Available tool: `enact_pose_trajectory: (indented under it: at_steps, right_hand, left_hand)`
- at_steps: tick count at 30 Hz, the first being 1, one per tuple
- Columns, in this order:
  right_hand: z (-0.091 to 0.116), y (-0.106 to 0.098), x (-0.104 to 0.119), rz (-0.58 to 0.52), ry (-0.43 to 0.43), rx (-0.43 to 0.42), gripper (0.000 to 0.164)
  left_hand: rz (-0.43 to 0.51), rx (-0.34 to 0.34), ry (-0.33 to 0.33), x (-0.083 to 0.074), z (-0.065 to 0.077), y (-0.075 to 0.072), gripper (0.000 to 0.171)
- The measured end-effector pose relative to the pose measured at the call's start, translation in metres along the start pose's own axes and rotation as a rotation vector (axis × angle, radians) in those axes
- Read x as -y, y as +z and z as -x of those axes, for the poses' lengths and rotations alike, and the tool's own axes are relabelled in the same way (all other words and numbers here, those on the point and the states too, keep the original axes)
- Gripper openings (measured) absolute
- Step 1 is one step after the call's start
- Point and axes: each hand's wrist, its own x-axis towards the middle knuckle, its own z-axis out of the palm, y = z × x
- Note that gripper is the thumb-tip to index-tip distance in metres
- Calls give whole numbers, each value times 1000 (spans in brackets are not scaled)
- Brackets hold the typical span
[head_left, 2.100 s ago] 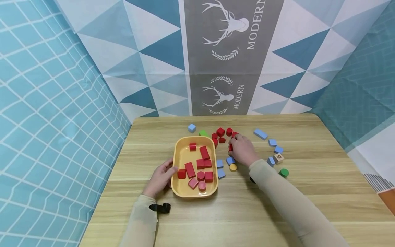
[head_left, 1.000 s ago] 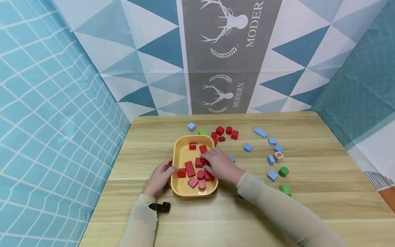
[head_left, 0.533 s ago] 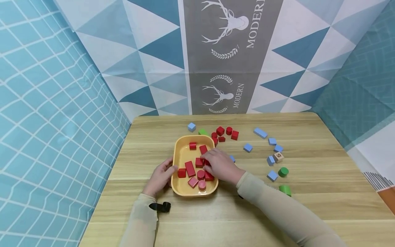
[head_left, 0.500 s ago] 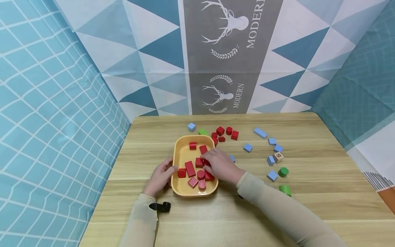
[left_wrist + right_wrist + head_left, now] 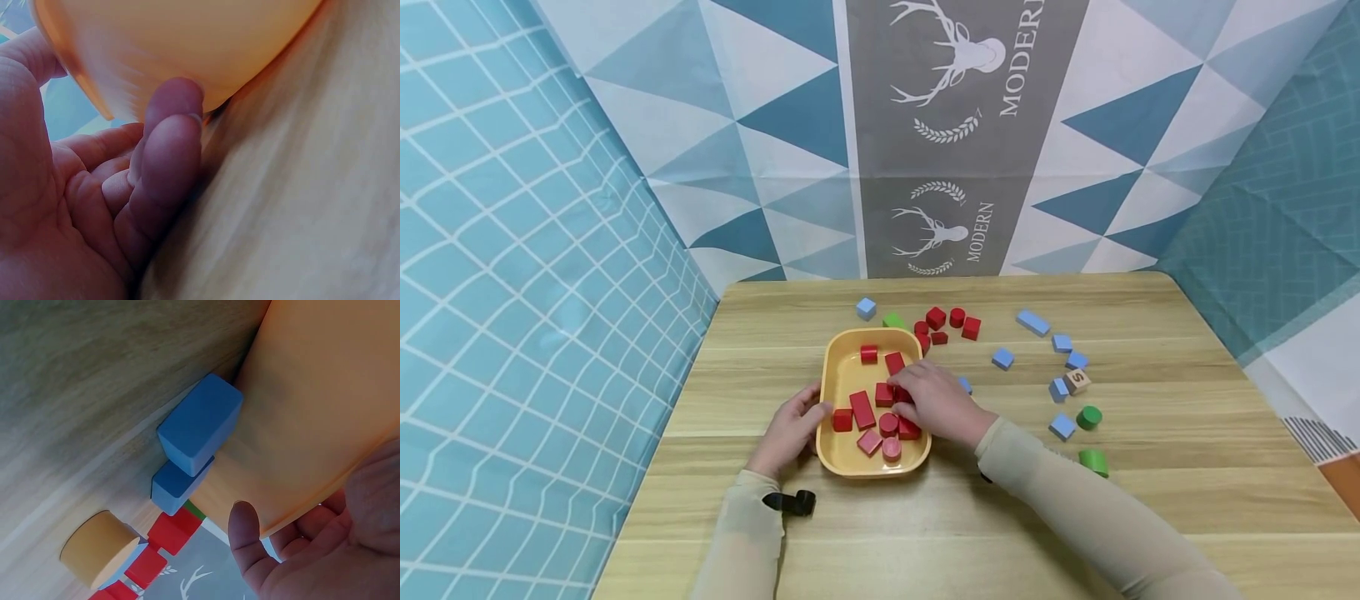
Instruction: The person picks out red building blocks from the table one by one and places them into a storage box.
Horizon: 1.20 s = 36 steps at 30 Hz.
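A yellow plastic tub (image 5: 874, 473) with several red blocks (image 5: 862, 411) inside stands on the table. My left hand (image 5: 787, 432) grips its left side, thumb over the rim and fingertips against the outer wall (image 5: 187, 37). Across the right rim reaches my right hand (image 5: 942, 406), thumb and forefinger down among the red blocks. A partly covered red block shows between those two; I cannot tell whether they pinch it. In the right wrist view, one finger of that hand (image 5: 300, 550) hangs outside the tub wall while others pass behind the rim.
Two blue blocks (image 5: 200, 425) and a yellow cylinder (image 5: 100, 550) lie just right of the tub. Several red blocks (image 5: 957, 318) sit behind it, near a green one (image 5: 893, 322). Blue blocks (image 5: 1033, 323), a lettered cube (image 5: 1077, 382) and green cylinders (image 5: 1093, 462) are further right.
My right hand has moved left from the loose blocks, where it held a red block, into the tub, and has stayed there for the last second. My left hand has kept its place.
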Motion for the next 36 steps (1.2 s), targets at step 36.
enact_pose_trajectory:
  at_steps: [36]
  right_hand:
    - [-15,-41,-91,-46,335,-104,71]
  left_hand:
    - [14,2,11,2,0,0,53]
